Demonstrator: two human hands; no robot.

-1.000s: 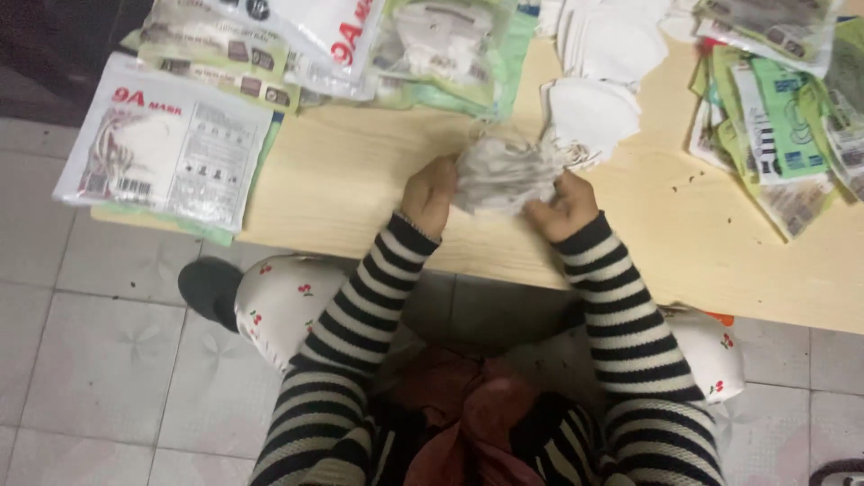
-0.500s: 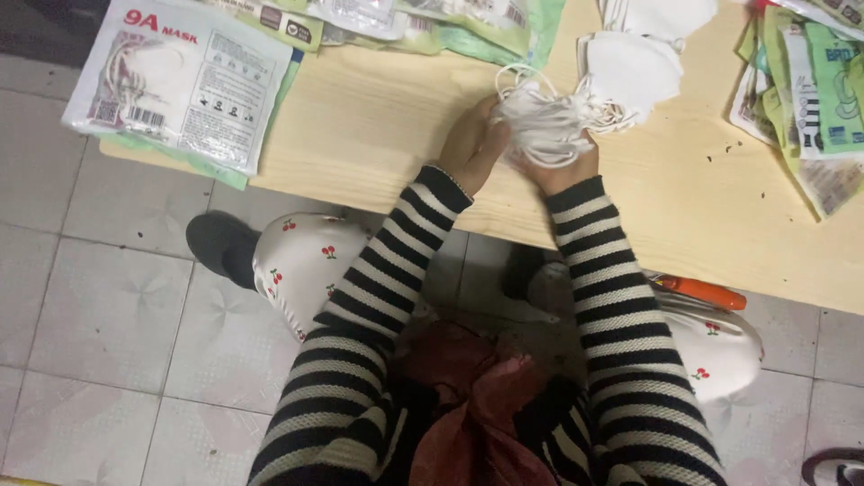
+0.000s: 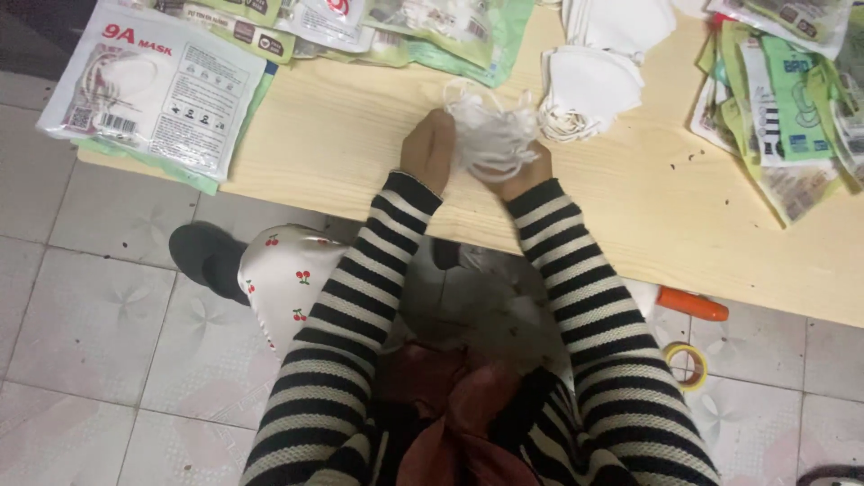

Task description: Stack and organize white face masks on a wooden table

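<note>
Left hand (image 3: 428, 148) and right hand (image 3: 524, 171) clamped together on a bundle of white masks (image 3: 490, 135) over the tabletop (image 3: 342, 144), just beside the mask stack (image 3: 589, 85): loose ear loops likely to tangle or snag.

A pale wooden table (image 3: 342, 144) spans the upper frame. At its left end a large white sealed packet with a clear window (image 3: 148, 85) overhangs the edge, lying on a green packet. More clear and green packets (image 3: 423, 27) line the far edge. A stack of white folded masks (image 3: 598, 72) sits near the middle. A heap of green and white flat wrappers (image 3: 783, 117) occupies the right end. On the grey tiled floor (image 3: 81, 315): an orange cylindrical marker (image 3: 691, 304), a yellow tape ring (image 3: 687, 364), a black shoe (image 3: 205, 256).
</note>
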